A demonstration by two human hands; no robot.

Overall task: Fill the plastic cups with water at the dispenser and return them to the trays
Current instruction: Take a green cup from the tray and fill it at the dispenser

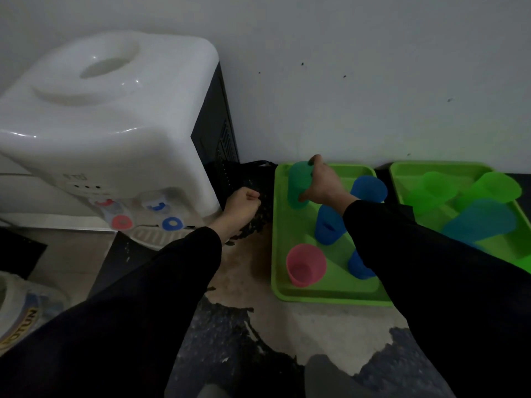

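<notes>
My right hand (321, 182) grips a teal-green plastic cup (297, 183) at the far left corner of the near green tray (330, 294). On that tray also stand a pink cup (305, 264) and three blue cups (369, 188), (327, 225), (357, 265), the last partly hidden by my right sleeve. My left hand (241, 206) is curled into a fist, holding nothing, between the tray and the white water dispenser (109, 119). The dispenser's red tap (122, 221) and blue tap (172, 224) face me.
A second green tray (402, 170) at the right holds green cups and a teal cup (479, 222). A white wall runs behind everything. The floor surface is worn and patchy. A labelled container (20, 311) sits at the lower left.
</notes>
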